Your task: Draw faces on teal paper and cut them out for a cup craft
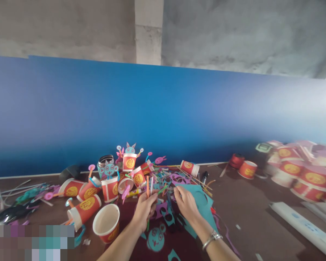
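Note:
My left hand [146, 207] is closed around several drinking straws [148, 185], orange, white and green, which stand roughly upright. Its fingers also meet a green strip pointing right. To the right, my right hand [185, 201], with a bracelet on the wrist, is closed in a pinch; what it holds, if anything, is hidden. Beneath that hand lies a teal paper sheet [199, 197] with cut-outs. A teal paper animal face [155, 238] rests on the table below my hands. Beside my left forearm stands an open paper cup [106, 222].
Red paper cups with paper figures [110, 188] crowd the left, some lying on their sides. Paper scraps [168, 177] pile up behind my hands. Stacked cups [312, 177] stand far right, near a white flat object [299, 221]. A blue panel [152, 112] borders the table's back.

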`<action>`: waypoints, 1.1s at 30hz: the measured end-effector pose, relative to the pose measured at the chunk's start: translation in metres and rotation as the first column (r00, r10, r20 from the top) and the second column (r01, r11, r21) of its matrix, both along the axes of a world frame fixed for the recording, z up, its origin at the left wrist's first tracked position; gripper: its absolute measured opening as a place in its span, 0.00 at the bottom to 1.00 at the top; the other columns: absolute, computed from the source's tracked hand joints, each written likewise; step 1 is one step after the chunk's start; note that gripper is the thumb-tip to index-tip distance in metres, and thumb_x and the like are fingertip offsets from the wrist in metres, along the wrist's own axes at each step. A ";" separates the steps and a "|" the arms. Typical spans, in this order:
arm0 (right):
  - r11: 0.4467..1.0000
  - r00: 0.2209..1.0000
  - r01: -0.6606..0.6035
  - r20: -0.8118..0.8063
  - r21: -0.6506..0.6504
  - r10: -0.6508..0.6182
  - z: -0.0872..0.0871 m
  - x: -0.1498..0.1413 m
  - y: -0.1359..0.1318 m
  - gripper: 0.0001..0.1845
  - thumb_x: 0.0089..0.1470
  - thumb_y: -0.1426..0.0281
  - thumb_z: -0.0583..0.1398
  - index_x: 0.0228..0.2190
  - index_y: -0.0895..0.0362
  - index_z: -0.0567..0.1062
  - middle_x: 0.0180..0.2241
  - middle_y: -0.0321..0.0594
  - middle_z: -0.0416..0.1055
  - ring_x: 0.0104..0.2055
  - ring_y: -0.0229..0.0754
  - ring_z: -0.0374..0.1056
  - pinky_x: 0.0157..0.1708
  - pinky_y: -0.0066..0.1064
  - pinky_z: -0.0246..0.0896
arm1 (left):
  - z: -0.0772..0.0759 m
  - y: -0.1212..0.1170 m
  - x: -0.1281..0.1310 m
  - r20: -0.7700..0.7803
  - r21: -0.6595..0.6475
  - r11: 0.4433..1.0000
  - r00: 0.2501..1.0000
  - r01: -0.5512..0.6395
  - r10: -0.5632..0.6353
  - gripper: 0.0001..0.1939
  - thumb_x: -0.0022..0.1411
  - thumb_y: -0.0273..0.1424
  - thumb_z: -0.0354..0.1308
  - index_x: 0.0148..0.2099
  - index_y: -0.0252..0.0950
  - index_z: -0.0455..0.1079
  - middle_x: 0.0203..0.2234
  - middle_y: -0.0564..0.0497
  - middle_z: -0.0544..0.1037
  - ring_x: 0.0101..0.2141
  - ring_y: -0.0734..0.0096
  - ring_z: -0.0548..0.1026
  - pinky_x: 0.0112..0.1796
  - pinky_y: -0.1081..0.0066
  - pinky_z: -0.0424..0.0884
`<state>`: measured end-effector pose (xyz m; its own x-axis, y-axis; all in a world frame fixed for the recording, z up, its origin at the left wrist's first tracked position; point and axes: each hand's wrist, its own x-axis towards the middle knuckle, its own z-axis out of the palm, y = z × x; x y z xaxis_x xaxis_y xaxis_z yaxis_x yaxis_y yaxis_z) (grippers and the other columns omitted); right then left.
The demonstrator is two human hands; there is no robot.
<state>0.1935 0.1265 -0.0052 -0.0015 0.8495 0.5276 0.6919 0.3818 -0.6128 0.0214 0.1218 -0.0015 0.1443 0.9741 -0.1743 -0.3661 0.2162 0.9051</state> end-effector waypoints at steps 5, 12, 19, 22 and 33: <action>0.958 0.920 -0.206 -0.372 -0.199 0.121 0.010 -0.014 -0.005 0.11 0.48 0.63 0.58 0.22 0.57 0.69 0.21 0.34 0.68 0.23 0.37 0.63 0.23 0.26 0.55 | -0.001 -0.003 0.004 0.094 -0.002 0.999 0.994 0.052 -0.052 0.20 0.45 0.38 0.64 0.39 0.33 0.67 0.18 0.60 0.65 0.11 0.89 0.50 0.12 0.81 0.39; 0.920 0.783 -0.277 -0.621 -0.276 0.050 0.015 -0.020 -0.007 0.17 0.40 0.57 0.64 0.20 0.59 0.73 0.19 0.36 0.69 0.24 0.40 0.64 0.26 0.28 0.57 | -0.002 -0.006 0.005 0.100 0.034 0.996 0.991 0.087 -0.090 0.17 0.48 0.40 0.62 0.33 0.34 0.64 0.19 0.61 0.64 0.11 0.89 0.51 0.12 0.81 0.40; 0.909 0.687 -0.305 -0.727 -0.282 0.005 0.023 -0.026 -0.014 0.20 0.39 0.54 0.65 0.24 0.60 0.79 0.19 0.38 0.71 0.26 0.43 0.67 0.27 0.30 0.60 | -0.003 -0.008 0.010 -0.006 0.033 0.984 0.984 0.177 -0.177 0.17 0.49 0.42 0.61 0.32 0.34 0.62 0.17 0.60 0.65 0.10 0.89 0.51 0.10 0.81 0.40; 0.893 0.638 -0.341 -0.770 -0.295 -0.011 0.023 -0.027 -0.015 0.19 0.38 0.54 0.66 0.20 0.60 0.78 0.16 0.36 0.69 0.22 0.39 0.64 0.23 0.28 0.59 | -0.004 -0.010 0.011 -0.021 0.049 0.953 0.954 0.298 -0.298 0.20 0.51 0.45 0.58 0.33 0.32 0.65 0.17 0.57 0.69 0.09 0.87 0.54 0.08 0.80 0.45; 0.840 0.544 -0.418 -0.836 -0.346 -0.074 0.018 -0.028 -0.014 0.18 0.35 0.56 0.68 0.23 0.60 0.78 0.19 0.35 0.69 0.21 0.35 0.63 0.19 0.24 0.57 | -0.012 -0.012 0.010 0.110 0.016 0.844 0.838 0.535 -0.534 0.27 0.55 0.44 0.56 0.46 0.24 0.66 0.17 0.48 0.74 0.10 0.76 0.66 0.11 0.77 0.62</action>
<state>0.1650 0.1129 0.0128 0.0283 0.9973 -0.0684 -0.2290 -0.0601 -0.9716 0.0313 0.1102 -0.0134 0.6602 0.7376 -0.1417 -0.2833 0.4193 0.8625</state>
